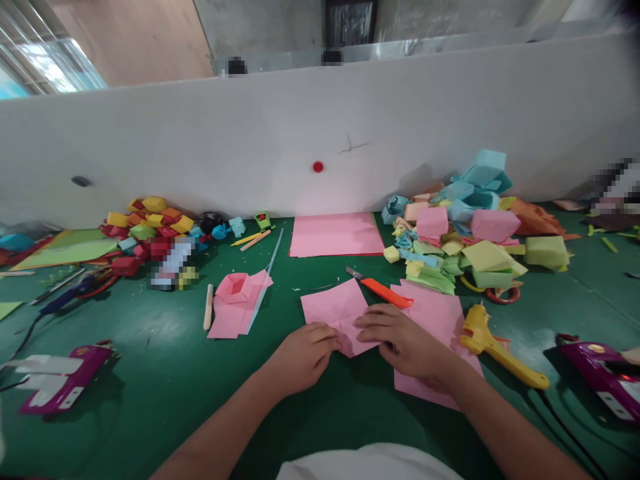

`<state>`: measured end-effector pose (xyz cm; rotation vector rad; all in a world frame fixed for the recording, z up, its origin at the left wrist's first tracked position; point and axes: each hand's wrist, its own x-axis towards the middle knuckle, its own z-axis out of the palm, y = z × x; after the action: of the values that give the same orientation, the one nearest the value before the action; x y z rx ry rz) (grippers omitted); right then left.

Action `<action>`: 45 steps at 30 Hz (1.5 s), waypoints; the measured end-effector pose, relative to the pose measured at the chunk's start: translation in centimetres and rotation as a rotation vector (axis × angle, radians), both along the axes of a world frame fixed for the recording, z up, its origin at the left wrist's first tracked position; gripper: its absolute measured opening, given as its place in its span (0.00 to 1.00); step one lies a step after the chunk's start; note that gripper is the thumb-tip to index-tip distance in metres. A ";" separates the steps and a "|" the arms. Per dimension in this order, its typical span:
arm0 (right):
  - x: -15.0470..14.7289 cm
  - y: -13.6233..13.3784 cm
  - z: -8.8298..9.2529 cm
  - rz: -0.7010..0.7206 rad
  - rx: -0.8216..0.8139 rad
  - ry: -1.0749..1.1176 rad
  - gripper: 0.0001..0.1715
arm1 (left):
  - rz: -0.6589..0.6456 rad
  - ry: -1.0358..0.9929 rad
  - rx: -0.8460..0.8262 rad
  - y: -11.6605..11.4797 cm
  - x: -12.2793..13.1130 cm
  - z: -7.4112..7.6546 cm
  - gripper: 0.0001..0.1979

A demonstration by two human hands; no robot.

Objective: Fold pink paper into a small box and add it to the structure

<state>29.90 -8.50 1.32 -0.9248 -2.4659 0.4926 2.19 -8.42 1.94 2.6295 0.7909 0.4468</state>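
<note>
Between my two hands, a sheet of pink paper (337, 303) lies partly folded, its front edge turned up. My left hand (303, 353) pinches the near left side of it, fingertips close to the middle. From the other side, my right hand (400, 333) grips the right part with bent fingers, the thumb beneath. An orange utility knife (383, 291) with its blade out rests just beyond my right hand. More pink paper (435, 373) lies beneath my right wrist. Left of the sheet, a folded pink paper box (235, 288) sits on pink pieces.
A yellow glue gun (500, 350) with a cord lies to the right. Purple devices (67, 380) stand at both sides. Heaps of folded paper pieces (493, 223) line the white partition (250, 133). A pink paper stack (335, 235) and a short stick (208, 307) are on the green table (165, 360).
</note>
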 end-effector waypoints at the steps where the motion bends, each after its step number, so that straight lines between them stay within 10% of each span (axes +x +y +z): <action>1: 0.0 -0.1 0.1 0.003 0.001 0.006 0.27 | 0.001 -0.002 -0.009 0.0 0.0 0.0 0.19; 31: 1.4 0.5 0.6 0.107 -0.318 0.017 0.09 | 0.003 -0.016 -0.058 0.3 -0.3 -0.5 0.15; 45: -3.2 1.2 -2.1 -0.334 -0.078 0.084 0.10 | -0.002 -0.047 -0.066 0.1 -0.2 0.0 0.15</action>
<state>26.66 -7.33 -0.77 -1.2899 -2.1708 0.5009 2.04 -8.30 1.92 2.5493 0.7744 0.4712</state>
